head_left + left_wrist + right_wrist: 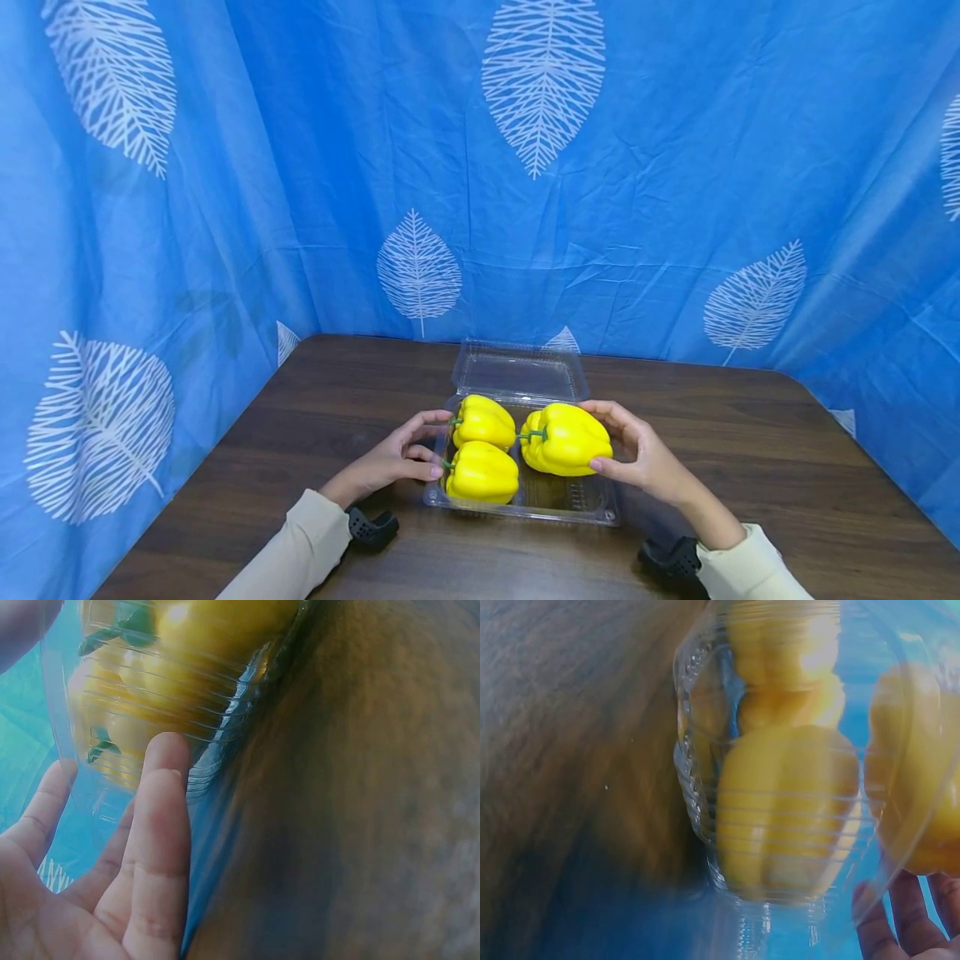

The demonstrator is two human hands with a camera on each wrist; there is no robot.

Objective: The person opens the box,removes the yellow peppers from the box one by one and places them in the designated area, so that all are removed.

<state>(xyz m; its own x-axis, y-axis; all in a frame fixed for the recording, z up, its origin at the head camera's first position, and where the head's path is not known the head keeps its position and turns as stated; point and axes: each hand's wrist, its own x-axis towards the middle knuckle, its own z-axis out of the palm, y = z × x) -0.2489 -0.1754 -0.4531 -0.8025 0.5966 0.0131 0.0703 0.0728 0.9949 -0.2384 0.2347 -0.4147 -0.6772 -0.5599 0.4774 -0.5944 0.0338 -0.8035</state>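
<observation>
A yellow bell pepper (573, 440) with a green stem is gripped by my right hand (637, 450), over the right half of a clear plastic clamshell container (555, 510). Two more yellow bell peppers (482, 473) sit in the container's left half, one behind the other. Part of another pepper (526, 454) shows behind the held one, mostly hidden. My left hand (397, 454) is at the container's left side, its fingers spread. In the left wrist view a fingertip (166, 750) touches the ribbed outer wall. From the right wrist view, the held pepper (911, 772) is above the rim.
The container's hinged lid (521, 371) is tipped back toward the far edge of the dark wooden table (360, 367). A blue curtain (637, 192) with white leaf prints hangs behind and at both sides. Black straps (372, 529) are around both wrists.
</observation>
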